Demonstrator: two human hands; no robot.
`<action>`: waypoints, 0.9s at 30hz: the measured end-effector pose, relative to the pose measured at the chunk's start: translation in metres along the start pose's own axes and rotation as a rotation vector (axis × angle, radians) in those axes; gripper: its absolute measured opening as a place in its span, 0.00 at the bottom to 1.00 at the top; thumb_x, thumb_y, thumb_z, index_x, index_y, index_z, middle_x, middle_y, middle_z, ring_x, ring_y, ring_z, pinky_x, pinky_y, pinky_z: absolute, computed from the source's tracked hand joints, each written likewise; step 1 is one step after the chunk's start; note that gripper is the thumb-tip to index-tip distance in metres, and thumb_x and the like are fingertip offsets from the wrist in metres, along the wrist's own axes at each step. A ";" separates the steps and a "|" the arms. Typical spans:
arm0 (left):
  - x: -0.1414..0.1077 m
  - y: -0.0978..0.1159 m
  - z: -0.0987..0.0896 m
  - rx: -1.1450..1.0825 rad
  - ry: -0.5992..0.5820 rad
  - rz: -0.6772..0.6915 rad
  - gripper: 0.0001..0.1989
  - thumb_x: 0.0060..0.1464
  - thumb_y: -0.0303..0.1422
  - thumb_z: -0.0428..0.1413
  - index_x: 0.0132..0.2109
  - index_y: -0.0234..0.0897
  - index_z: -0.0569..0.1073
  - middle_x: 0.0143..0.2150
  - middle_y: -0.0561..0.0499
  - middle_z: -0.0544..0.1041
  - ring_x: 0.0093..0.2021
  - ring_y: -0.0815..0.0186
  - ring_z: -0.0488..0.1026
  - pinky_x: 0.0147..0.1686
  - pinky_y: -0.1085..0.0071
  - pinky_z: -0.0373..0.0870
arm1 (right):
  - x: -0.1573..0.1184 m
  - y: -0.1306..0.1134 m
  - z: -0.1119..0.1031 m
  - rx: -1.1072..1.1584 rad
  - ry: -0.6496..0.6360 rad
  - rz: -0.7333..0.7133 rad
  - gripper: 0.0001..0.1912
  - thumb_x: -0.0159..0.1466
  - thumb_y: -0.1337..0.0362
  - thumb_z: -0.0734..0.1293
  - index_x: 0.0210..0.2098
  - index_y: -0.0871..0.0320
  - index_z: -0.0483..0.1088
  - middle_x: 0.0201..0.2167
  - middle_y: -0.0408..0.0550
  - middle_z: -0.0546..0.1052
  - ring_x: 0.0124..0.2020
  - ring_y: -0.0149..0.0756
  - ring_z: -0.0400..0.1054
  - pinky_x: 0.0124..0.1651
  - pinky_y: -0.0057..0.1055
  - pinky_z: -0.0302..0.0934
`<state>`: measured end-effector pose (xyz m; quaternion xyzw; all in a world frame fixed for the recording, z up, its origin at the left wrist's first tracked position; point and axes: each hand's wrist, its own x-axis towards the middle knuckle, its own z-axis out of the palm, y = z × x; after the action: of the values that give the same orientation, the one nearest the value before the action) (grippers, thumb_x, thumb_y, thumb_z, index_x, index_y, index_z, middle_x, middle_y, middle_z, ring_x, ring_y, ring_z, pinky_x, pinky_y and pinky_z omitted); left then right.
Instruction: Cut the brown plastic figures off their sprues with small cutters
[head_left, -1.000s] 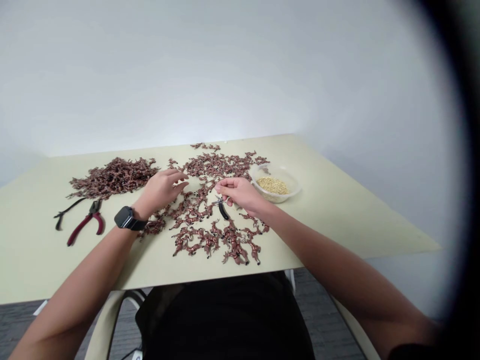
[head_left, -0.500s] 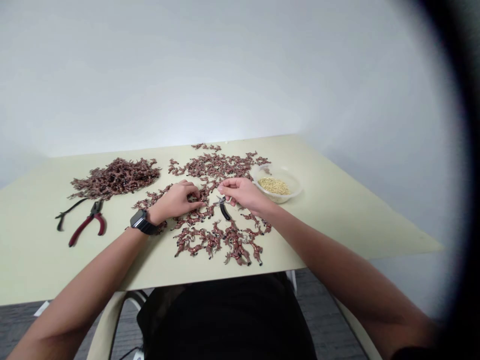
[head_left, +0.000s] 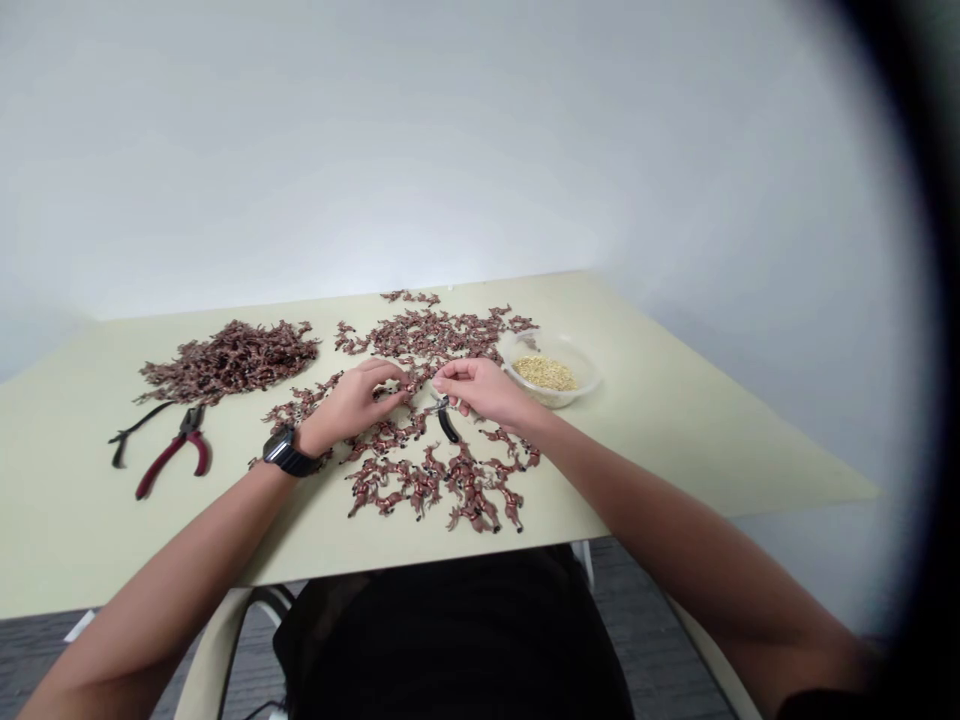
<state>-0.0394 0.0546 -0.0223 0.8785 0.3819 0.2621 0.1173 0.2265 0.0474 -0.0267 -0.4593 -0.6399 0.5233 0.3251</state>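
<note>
My left hand (head_left: 356,402), a watch (head_left: 289,450) on its wrist, curls among small brown deer figurines. Its thumb and fingertips close around one deer figurine (head_left: 410,388). Just to the right, my right hand (head_left: 480,388) has thumb and forefinger pinched together; anything tiny between those tips is too small to make out. Below that pinch, its curled lower fingers hold small black-handled pliers (head_left: 448,425), jaws pointing left. More deer figurines (head_left: 472,490) lie loose in front of both hands.
A clear plastic bowl (head_left: 589,385) holding small gold-coloured pieces (head_left: 546,372) stands right of my right hand. A heaped figurine pile (head_left: 232,360) lies at left, near red-handled pliers (head_left: 169,465) and a dark tool (head_left: 135,432). More figurines (head_left: 435,332) spread behind my hands.
My left fingers have moved slightly right and closed around a deer figurine. The right hand keeps its pinch and the pliers almost in place.
</note>
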 end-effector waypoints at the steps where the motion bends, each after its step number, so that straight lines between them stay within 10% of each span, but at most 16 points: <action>1: 0.000 0.004 0.001 -0.019 -0.010 -0.014 0.11 0.66 0.40 0.58 0.49 0.42 0.80 0.48 0.47 0.83 0.47 0.58 0.79 0.49 0.60 0.76 | -0.001 -0.001 0.000 -0.015 0.006 -0.008 0.15 0.66 0.50 0.73 0.42 0.55 0.80 0.30 0.48 0.77 0.23 0.28 0.65 0.22 0.25 0.56; 7: -0.001 0.025 0.011 -0.139 0.007 -0.103 0.10 0.65 0.39 0.59 0.49 0.40 0.78 0.40 0.49 0.83 0.36 0.63 0.80 0.35 0.67 0.76 | -0.007 -0.009 0.004 -0.077 0.049 -0.084 0.13 0.67 0.52 0.72 0.39 0.57 0.79 0.31 0.49 0.79 0.22 0.29 0.65 0.23 0.28 0.57; 27: -0.003 0.043 0.013 -0.074 0.100 -0.107 0.05 0.63 0.33 0.60 0.44 0.39 0.75 0.37 0.51 0.80 0.35 0.66 0.76 0.35 0.70 0.72 | -0.006 -0.004 0.012 -0.285 0.175 -0.382 0.08 0.67 0.62 0.68 0.37 0.57 0.78 0.38 0.48 0.82 0.37 0.35 0.73 0.40 0.32 0.65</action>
<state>-0.0078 0.0233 -0.0166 0.8376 0.4238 0.3129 0.1444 0.2170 0.0369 -0.0252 -0.4146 -0.7520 0.3150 0.4042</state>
